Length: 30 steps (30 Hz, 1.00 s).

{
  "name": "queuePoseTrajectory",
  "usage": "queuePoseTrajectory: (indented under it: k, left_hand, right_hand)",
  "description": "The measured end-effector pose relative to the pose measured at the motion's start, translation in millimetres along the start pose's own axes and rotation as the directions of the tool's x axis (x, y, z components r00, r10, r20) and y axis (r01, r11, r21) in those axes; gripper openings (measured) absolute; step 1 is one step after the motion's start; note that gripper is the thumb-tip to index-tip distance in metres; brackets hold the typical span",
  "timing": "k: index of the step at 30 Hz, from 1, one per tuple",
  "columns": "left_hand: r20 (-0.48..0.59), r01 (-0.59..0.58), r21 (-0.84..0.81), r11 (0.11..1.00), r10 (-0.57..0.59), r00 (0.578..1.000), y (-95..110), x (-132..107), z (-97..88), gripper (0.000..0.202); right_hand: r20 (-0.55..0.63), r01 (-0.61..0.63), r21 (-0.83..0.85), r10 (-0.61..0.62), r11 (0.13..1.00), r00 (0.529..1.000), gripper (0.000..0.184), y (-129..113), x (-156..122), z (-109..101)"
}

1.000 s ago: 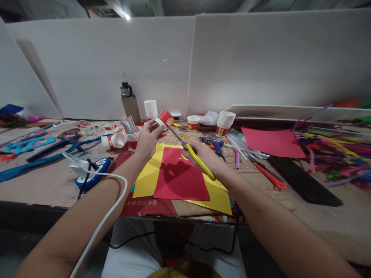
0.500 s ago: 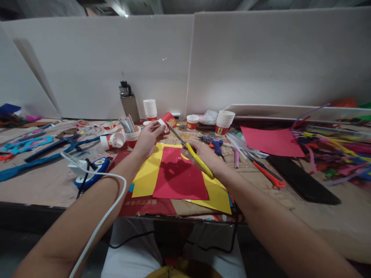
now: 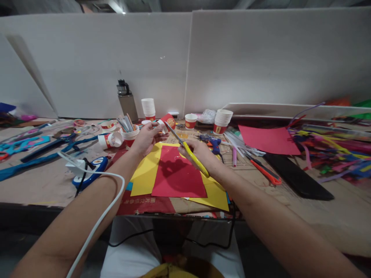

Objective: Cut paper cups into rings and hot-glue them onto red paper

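Dim | ceiling light (image 3: 116,6) glaring upper left | shadow on red sheet (image 3: 179,185) | right-hand strips (image 3: 339,148) blurred, perhaps stretched

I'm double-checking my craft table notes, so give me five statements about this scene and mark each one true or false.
1. The right hand holds yellow-handled scissors. True.
2. The left hand holds a glue gun. False: it holds a red-and-white paper cup.
3. A red sheet lies on top of yellow paper. True.
4. The black-lidded bottle lies on its side. False: it stands upright.
5. In this view, a clear plastic bag shows between a single upright cup and a stack of paper cups. True.
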<state>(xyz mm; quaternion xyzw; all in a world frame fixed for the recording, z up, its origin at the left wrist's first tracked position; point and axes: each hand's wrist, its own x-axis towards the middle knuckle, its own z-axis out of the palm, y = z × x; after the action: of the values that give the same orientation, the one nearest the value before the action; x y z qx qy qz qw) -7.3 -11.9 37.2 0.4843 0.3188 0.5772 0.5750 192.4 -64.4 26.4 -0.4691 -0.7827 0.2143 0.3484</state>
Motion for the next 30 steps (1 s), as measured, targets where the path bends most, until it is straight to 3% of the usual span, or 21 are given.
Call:
queuePoseTrajectory:
  k: [11,30]
  left_hand:
    - [-0.014,0.043,-0.042,0.998,-0.044,0.999,-2.7,-0.2,0.5,0.038]
    - [0.055,0.005,-0.042,0.999,-0.003,0.998,-3.5,2.2,-6.0,0.034]
  right_hand:
    - [-0.016,0.017,-0.028,-0.018,0.999,1.000,0.022,-1.2,-2.3,1.5]
    - [-0.033,0.032,-0.055,-0.034,0.998,0.999,0.024,-2.2,-2.9,1.3]
